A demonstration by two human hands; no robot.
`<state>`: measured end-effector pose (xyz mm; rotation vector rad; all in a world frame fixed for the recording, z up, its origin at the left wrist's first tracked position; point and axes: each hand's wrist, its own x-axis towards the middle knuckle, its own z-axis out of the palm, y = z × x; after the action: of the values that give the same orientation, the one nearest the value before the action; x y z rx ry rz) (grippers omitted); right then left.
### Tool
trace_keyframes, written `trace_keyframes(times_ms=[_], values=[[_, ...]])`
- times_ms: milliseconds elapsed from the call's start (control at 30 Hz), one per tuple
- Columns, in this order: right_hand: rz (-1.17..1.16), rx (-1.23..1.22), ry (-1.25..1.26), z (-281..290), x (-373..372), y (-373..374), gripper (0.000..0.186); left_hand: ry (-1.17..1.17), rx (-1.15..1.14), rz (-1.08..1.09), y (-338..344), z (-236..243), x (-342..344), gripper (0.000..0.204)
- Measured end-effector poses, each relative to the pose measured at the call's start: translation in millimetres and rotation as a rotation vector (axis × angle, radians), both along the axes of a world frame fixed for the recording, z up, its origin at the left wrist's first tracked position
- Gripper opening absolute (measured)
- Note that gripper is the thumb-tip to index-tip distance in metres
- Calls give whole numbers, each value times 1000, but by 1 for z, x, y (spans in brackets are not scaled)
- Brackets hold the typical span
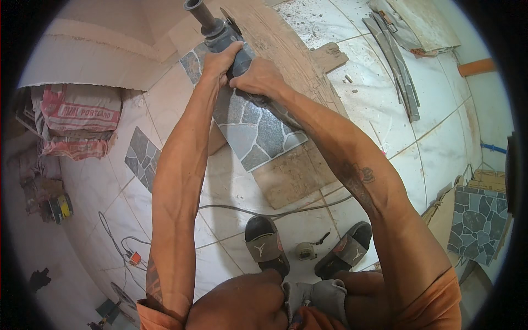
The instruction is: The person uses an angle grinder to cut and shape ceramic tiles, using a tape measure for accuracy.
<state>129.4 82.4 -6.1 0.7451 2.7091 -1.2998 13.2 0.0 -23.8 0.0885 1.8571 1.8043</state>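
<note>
Both of my hands are on a dark grey power grinder (220, 38) at the top centre, its disc partly showing at the upper right of its head. My left hand (220, 63) is closed round its body, and my right hand (256, 77) grips it just behind and to the right. Beneath lies a grey stone-pattern tile (257, 135), partly hidden by my hands and the tool, on wooden boards (291, 181). A cut piece of similar tile (142, 157) lies on the floor to the left.
Cement sacks (80, 121) sit at left, cut strips (390, 66) at upper right, and more patterned tiles (476, 220) at lower right. A cable (253, 212) crosses the white floor near my sandaled feet and a tape measure (305, 250). An orange extension socket (133, 257) lies lower left.
</note>
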Motion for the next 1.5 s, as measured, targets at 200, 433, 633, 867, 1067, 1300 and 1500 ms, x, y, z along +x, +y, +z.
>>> trace_keyframes(times_ms=[200, 433, 633, 867, 1067, 1300, 1500], values=[[5, -20, -24, 3, 5, 0, 54, -3, -33, 19, 0, 3, 7, 44], [9, -16, -4, 0, 7, -2, 54, -11, -36, 29, -2, 1, 8, 45], [9, -16, -4, 1, 10, -1, 54, -45, -24, 30, -1, 5, 15, 46], [2, -18, -16, 2, 12, -4, 54, -21, -32, 28, -5, 3, 15, 47], [-3, -31, -18, 1, 18, -2, 54, -38, -29, 33, -2, 3, 23, 45], [-15, -28, -1, -1, 20, -4, 54, -16, -26, 73, -3, 2, 26, 47], [-12, -22, -17, 0, 21, -6, 53, -30, 12, 70, -6, 0, 25, 46]])
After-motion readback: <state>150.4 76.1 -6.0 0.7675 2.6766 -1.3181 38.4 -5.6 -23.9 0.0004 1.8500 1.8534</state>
